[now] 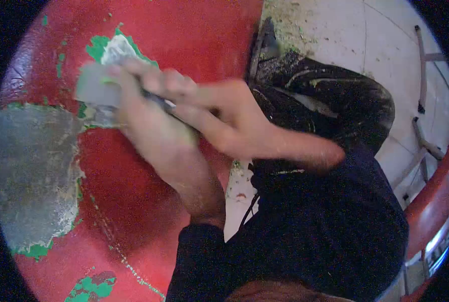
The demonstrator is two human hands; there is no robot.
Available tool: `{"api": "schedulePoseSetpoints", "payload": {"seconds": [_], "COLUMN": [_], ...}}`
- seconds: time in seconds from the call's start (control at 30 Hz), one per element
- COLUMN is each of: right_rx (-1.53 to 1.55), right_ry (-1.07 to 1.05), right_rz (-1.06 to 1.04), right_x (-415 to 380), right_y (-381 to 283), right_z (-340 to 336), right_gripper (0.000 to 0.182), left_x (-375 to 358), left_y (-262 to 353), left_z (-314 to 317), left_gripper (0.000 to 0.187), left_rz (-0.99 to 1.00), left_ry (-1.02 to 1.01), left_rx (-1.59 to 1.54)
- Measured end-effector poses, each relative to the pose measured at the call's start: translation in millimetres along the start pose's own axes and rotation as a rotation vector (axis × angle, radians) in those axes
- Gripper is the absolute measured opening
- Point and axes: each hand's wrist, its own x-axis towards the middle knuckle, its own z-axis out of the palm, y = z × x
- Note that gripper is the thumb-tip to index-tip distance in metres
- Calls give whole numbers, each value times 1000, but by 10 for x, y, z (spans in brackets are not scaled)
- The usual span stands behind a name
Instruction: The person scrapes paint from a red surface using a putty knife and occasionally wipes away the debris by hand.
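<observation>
A scraper with a wide, flat grey blade [94,86] lies against a red painted surface [129,176], and its dark handle runs back between both hands. My right hand [224,113] has its fingers wrapped round the handle. My left hand [151,116] presses on the scraper nearer the blade, its fingers closed and smeared by motion. Just above the blade is a whitish patch [119,49] with a green edge. A large bare grey patch [33,171] with ragged green and white edges spreads at the left.
My bent leg in dark, dusty trousers [345,95] is at the upper right, beside pale floor [385,45] strewn with flakes. Grey metal bars [421,70] and a red curved part [431,201] stand at the far right. A green patch [91,288] marks the red surface at the bottom left.
</observation>
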Motion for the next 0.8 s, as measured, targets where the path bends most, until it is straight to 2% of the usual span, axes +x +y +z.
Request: {"api": "schedulePoseSetpoints", "payload": {"seconds": [0.03,0.07,0.17,0.23,0.3,0.37,0.4,0.43,0.5,0.53,0.6,0.63,0.67,0.8], "right_rx": [42,83,64,114,123,166,190,226,271,160,238,270,265,346], "right_ry": [6,12,69,81,-7,-93,1,19,19,-19,-96,-131,-125,-35], "right_rz": [9,14,9,25,98,152,39,27,-31,-97,57,134,73,137], "right_x": [-80,-137,3,121,16,-28,74,123,293,240,24,-26,30,220], "right_y": [53,158,118,103,61,99,100,69,-2,-20,-28,29,124,-52], "right_z": [-5,-24,-38,-80,-153,-260,-179,-108,-136,-191,-257,-278,-253,-154], "right_gripper": [17,17,20,23,24,24,21,21,22,22,22,23,23,23], "left_x": [-108,-197,169,114,-48,27,159,222,233,132,-85,7,89,124], "left_y": [-91,-155,-57,-37,-105,-165,-110,-41,12,6,-97,-91,-88,52], "left_z": [-57,-24,-19,175,85,53,61,68,197,182,129,139,102,181], "left_gripper": [27,28,27,27,28,27,27,27,26,27,27,28,28,29], "left_rz": [-13,-108,-62,-37,-49,-67,-59,-69,136,80,-8,17,25,24], "left_ry": [18,24,-140,-36,-6,-51,-67,-72,-133,-54,66,13,-38,-83], "left_rx": [57,-22,-101,-78,-12,-123,-141,-144,63,33,33,5,-15,-72]}}
